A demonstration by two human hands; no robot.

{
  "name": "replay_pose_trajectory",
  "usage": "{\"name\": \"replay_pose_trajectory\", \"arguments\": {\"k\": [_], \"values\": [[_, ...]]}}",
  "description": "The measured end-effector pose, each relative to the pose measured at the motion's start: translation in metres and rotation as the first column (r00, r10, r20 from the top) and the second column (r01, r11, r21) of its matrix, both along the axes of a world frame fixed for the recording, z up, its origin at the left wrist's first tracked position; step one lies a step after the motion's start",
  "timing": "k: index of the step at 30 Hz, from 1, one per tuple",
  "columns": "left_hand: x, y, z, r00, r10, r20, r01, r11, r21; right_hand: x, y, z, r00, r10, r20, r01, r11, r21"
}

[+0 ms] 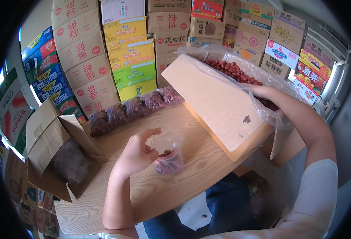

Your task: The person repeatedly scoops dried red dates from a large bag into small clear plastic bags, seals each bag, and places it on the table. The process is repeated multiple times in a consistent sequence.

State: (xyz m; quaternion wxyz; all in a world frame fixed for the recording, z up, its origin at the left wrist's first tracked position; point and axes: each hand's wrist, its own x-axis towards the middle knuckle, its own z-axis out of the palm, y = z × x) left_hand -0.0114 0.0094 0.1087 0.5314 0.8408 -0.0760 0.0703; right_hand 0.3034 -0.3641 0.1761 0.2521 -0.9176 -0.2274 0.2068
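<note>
Stacked cartons [88, 51], filled bags in a row [135, 107], wooden table [175, 131]

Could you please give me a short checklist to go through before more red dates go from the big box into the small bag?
1. Left hand grips the small clear bag at its rim: ok.
2. Bag mouth held open: cannot tell, the plastic is crumpled.
3. Bag has room: ok, only a few dates at the bottom.
4. Right hand inside the tilted cardboard box of red dates: cannot tell what it grasps, it is hidden by the liner.
5. Box is steady: cannot tell, it leans on the wooden table edge.
6. Filled bags lie clear of the work spot: ok.
</note>
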Motion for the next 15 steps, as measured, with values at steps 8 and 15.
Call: {"name": "replay_pose_trajectory", "arguments": {"k": [8,15], "values": [[-0.001,0.002,-0.001,1.000,0.023,-0.005,-0.023,1.000,0.005,0.012,0.003,-0.005,0.999,0.043,-0.023,-0.042,0.998,0.051],[0.000,0.000,0.000,1.000,0.011,-0.012,-0.011,1.000,-0.006,0.027,-0.008,-0.003,0.995,0.072,-0.062,-0.071,0.997,0.019]]}}
